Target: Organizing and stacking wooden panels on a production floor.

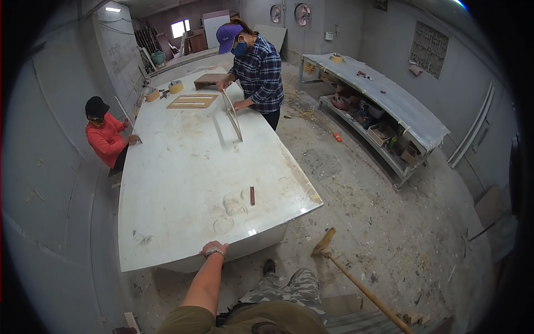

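Observation:
My left hand [213,248], with a metal band at its wrist, rests on the near edge of a large white worktable [178,167]. Its thumb is apart from the fingers and nothing is held. My right hand is out of view. Farther in on the tabletop, beyond that hand, lies a short dark red-brown strip [252,196]. Below and to the right, a broom [324,245] stands with its head on the floor. Its long wooden handle [367,293] slants down to the lower edge of the picture.
Across the table, a person in plaid [264,69] holds a thin frame [232,114]. At left, a person in red [105,139] holds a thin strip. A slatted wooden panel [192,101] and tape rolls [175,87] lie far back. A covered bench [384,94] stands right.

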`<state>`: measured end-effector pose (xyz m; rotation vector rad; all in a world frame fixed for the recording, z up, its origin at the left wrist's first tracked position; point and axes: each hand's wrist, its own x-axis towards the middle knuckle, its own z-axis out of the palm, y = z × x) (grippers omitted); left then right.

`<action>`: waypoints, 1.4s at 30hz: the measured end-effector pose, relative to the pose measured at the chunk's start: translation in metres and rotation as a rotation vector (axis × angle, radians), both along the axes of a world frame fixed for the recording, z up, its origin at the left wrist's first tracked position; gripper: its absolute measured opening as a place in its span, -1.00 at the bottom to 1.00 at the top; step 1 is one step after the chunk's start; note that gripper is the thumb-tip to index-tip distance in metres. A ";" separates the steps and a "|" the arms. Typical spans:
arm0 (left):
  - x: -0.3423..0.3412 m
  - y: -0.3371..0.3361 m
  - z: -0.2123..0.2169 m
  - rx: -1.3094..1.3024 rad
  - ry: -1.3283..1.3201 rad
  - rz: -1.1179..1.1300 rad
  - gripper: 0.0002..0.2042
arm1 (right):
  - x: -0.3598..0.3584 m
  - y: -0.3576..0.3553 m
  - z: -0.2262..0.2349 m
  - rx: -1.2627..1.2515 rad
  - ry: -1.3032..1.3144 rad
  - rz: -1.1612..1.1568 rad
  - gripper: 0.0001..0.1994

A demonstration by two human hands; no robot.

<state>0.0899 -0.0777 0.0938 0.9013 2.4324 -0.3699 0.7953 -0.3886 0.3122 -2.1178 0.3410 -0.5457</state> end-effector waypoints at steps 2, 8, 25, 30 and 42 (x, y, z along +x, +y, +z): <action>0.003 0.000 0.004 0.001 0.002 -0.007 -0.35 | -0.003 -0.013 -0.002 -0.018 0.064 -0.005 -0.35; 0.002 -0.001 0.003 0.005 0.011 -0.040 -0.29 | 0.010 -0.006 -0.008 0.038 -0.063 0.119 -0.35; 0.000 0.000 -0.003 0.001 -0.005 -0.007 -0.34 | -0.004 0.001 0.002 -0.055 -0.017 0.012 -0.43; 0.003 -0.002 -0.001 0.014 0.004 0.002 -0.36 | 0.004 0.000 -0.002 0.050 -0.124 0.089 -0.47; 0.003 -0.003 0.005 0.020 0.009 0.025 -0.38 | 0.020 -0.020 -0.025 0.398 -0.307 0.482 -0.45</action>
